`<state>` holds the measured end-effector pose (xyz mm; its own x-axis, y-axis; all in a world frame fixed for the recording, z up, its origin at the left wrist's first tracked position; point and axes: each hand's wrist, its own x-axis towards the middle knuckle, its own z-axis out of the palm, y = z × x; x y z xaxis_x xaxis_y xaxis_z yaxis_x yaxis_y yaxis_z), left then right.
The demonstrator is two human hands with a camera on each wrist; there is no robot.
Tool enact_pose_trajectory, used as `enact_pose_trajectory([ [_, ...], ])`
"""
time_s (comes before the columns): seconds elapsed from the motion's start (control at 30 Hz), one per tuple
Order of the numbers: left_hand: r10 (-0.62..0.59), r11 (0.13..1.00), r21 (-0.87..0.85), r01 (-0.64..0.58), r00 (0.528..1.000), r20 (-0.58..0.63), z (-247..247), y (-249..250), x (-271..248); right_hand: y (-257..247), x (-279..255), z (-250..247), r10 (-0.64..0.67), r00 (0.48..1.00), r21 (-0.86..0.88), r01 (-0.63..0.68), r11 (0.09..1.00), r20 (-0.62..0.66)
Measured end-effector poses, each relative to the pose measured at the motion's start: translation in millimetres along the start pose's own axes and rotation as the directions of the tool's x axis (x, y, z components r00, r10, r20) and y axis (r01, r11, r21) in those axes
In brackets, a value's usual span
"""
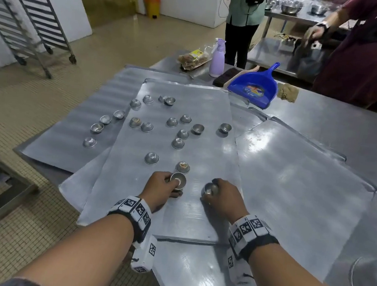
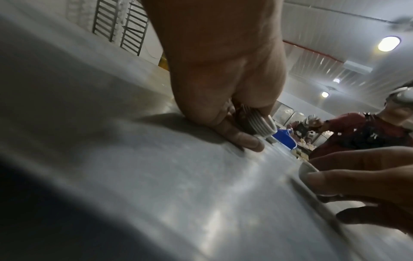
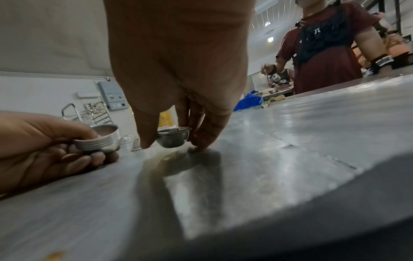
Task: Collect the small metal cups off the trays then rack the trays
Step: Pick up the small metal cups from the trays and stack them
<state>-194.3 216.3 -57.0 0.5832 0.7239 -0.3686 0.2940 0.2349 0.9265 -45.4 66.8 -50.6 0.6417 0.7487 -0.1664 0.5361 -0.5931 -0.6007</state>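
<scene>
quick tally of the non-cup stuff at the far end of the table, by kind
spray bottle: 1
dustpan: 1
brush: 1
snack packet: 1
cloth: 1
total: 5

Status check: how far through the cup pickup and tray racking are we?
Early. Done: the left hand already holds a nested stack of cups. In hand: the right hand is pinching a single cup just off the top tray. Left: about twenty loose cups still lie across two trays, and no tray has gone to the rack.
</scene>
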Motion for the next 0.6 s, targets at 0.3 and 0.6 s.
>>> enact_pose_trajectory([
  [0.3,-0.077,0.992,-0.109,0.063,0.989,-0.124,4,16,-37,-36,-17,5,-0.232,0.972,0.283,0.229,0.931,-0.025],
  [0.6,-0.071,0.986,-0.151,0.066,0.997,-0.030,1,36,-50,-65,-16,18,-0.260,0.965,0.267,0.258,0.928,-0.030],
])
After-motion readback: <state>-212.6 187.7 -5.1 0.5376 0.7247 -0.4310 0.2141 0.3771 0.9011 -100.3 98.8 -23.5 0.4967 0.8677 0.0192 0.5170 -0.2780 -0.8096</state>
